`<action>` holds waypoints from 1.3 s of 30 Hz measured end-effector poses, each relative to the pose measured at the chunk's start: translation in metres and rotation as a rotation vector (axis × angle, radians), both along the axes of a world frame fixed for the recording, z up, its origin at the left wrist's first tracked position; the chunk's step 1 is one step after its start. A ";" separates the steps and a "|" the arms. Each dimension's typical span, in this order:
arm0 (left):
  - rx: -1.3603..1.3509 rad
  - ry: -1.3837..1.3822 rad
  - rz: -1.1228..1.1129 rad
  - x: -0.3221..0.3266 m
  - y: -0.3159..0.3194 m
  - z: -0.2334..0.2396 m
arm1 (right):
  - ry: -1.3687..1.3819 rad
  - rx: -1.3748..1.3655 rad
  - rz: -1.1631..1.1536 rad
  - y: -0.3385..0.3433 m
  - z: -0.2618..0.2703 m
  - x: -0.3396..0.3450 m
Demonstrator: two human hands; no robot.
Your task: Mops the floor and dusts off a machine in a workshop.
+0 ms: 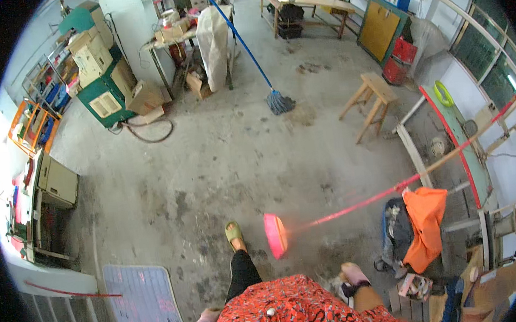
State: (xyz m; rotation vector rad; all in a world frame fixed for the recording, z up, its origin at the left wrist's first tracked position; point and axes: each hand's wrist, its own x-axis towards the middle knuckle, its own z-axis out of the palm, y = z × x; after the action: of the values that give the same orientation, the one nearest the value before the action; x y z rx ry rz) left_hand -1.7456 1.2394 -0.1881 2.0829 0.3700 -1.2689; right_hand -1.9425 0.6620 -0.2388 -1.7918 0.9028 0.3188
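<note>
My left hand (206, 319), in a pale pink glove with bare fingertips, is low at the left of my red patterned top; its fingers are partly hidden. My right hand (355, 274), gloved alike, is at the lower right with fingers curled; whether it holds anything is unclear. A white thing lies by its wrist. Ahead of me is a broom with a pink head (276, 236) and a red handle (364, 204) slanting up to the right past the sewing table; neither hand visibly touches it. An orange cloth (426, 227) is below the handle.
A blue-handled mop (280, 102) stands farther ahead, near a wooden stool (376, 90). A green-topped table (456, 142) with a red edge is at right. A grey mat (144, 303) lies lower left. A green machine (105, 100) and a hose (153, 140) are upper left.
</note>
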 end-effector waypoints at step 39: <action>0.128 -0.359 -0.749 0.718 -0.141 -0.051 | 0.330 0.125 -0.161 -0.138 0.074 0.695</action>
State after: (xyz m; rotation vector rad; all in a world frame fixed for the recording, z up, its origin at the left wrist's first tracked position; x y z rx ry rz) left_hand -1.0273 1.0989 -0.2391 2.6124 -0.5552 -1.2287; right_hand -1.2474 0.5236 -0.1652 -1.5652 1.2235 0.5658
